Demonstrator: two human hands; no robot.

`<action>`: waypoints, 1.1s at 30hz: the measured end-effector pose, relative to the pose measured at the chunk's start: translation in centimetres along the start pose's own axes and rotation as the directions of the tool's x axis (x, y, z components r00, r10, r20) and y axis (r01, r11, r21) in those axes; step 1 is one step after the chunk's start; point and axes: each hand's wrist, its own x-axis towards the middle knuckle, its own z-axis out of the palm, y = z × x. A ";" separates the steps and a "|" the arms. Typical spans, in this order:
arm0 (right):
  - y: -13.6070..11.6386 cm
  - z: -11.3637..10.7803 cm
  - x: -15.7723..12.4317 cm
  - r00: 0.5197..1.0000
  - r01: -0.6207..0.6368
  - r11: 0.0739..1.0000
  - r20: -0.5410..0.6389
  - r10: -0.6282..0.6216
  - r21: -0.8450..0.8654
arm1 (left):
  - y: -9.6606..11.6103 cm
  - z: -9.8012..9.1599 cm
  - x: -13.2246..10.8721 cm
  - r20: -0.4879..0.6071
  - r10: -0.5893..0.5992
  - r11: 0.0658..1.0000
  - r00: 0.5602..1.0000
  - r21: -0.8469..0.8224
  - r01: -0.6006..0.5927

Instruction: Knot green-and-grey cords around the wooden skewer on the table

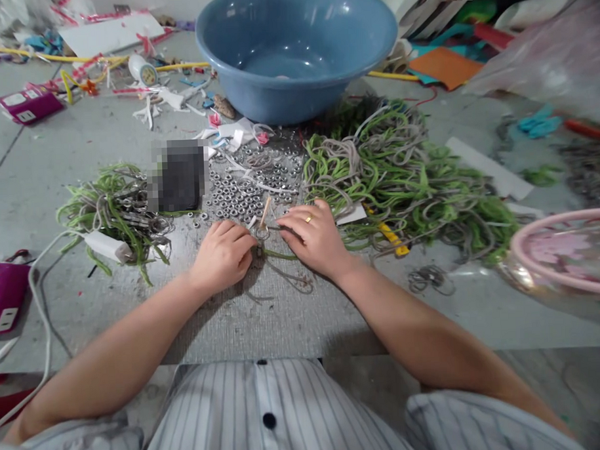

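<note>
My left hand (223, 252) is curled closed on the grey mat (264, 318), pinching the end of a green cord (280, 255) that runs to the right. My right hand (314, 236), with a gold ring on one finger, is closed over the same cord and a small wooden stick (265, 212) that pokes up between the hands. Just beyond the fingers lies a spread of several small metal rings (240, 194). A big tangle of green and grey cords (401, 169) lies to the right of my right hand.
A smaller bundle of cords with rings (115, 208) lies at the left beside a white charger and cable (104, 245). A large blue basin (296, 48) stands at the back. A pink-rimmed clear container (567, 255) sits at the right edge. Scraps and packaging litter the far table.
</note>
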 end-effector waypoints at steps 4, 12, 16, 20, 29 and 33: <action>-0.1 0.0 0.1 0.999 -0.048 0.997 -0.007 0.047 -0.054 | -0.1 0.2 0.0 -0.021 0.010 1.000 1.000 -0.018 -0.011; -0.3 -0.3 0.0 0.996 -0.068 0.996 0.055 0.072 -0.065 | -0.1 0.1 0.2 0.021 -0.023 1.000 1.000 -0.006 0.023; -0.1 -0.2 -0.2 0.998 -0.057 0.996 0.003 0.057 -0.065 | -0.3 0.2 0.1 -0.019 -0.003 1.000 1.000 0.008 0.003; -0.3 -0.3 -0.5 0.992 -0.002 0.999 -0.127 -0.003 -0.044 | -0.4 0.5 0.0 -0.019 0.011 0.999 1.000 0.033 -0.010; -3.5 -0.7 -1.5 0.980 0.160 0.983 -0.138 -0.146 0.095 | -0.1 0.5 0.0 0.004 0.077 0.997 0.997 -0.005 -0.077; -3.7 -0.2 -1.7 0.987 0.159 0.982 -0.052 -0.155 0.098 | -0.1 0.5 0.0 -0.005 0.073 0.997 0.997 -0.003 -0.073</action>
